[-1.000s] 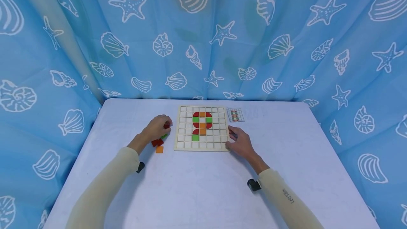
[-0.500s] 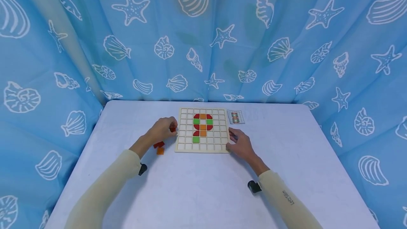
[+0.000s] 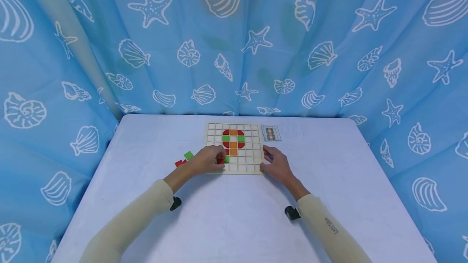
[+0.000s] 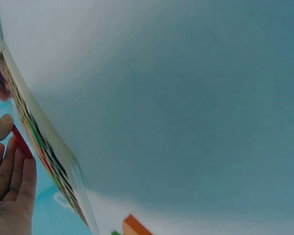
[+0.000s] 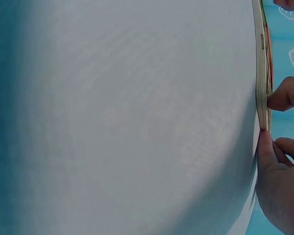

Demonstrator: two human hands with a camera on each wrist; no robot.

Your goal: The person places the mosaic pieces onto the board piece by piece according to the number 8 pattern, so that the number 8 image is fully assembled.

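Observation:
A pale wooden grid board (image 3: 248, 160) lies on the white table, with red, orange and green tiles set in some of its squares. My left hand (image 3: 207, 160) is over the board's lower left part and pinches a red tile (image 4: 22, 142) between thumb and fingers. The tile stands tilted close over the grid, and the hand hides the squares beneath it. At the board's lower right corner, my right hand (image 3: 276, 162) holds the edge, with thumb and fingertips against the wood (image 5: 261, 68).
Left of the board lie loose tiles, among them a green one (image 3: 188, 155), a red one (image 3: 178, 163) and an orange one (image 4: 135, 226). A small printed pattern card (image 3: 271, 133) rests by the upper right corner. A blue seashell curtain (image 3: 234, 44) hangs behind the table.
My left hand has moved right with the red tile, from the loose tiles to over the board's lower left. The right hand keeps its place at the corner.

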